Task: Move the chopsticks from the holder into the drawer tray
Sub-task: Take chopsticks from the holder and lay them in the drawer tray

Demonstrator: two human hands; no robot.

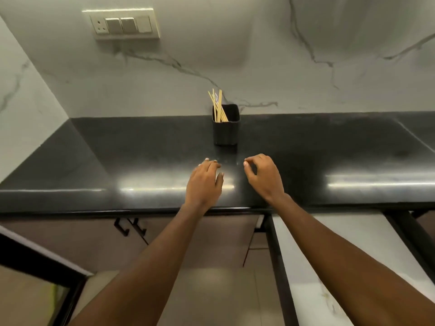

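Observation:
A black square holder point(226, 132) stands on the dark countertop near the marble back wall. Several pale wooden chopsticks point(218, 105) lean out of its left side. My left hand point(204, 182) hovers over the counter just in front of the holder, fingers loosely spread and holding nothing. My right hand point(264, 176) is beside it to the right, fingers curled but apart, also holding nothing. Both hands are a short way in front of the holder and do not touch it. Below the counter at the right, a pulled-out drawer point(353, 267) shows a white surface with a black frame.
The glossy black countertop point(117, 165) runs left to right under both hands. A switch plate point(122, 24) is on the wall at upper left. Cabinet doors with dark handles point(131, 228) sit below the counter at left. A dark-framed object point(40, 267) fills the lower left corner.

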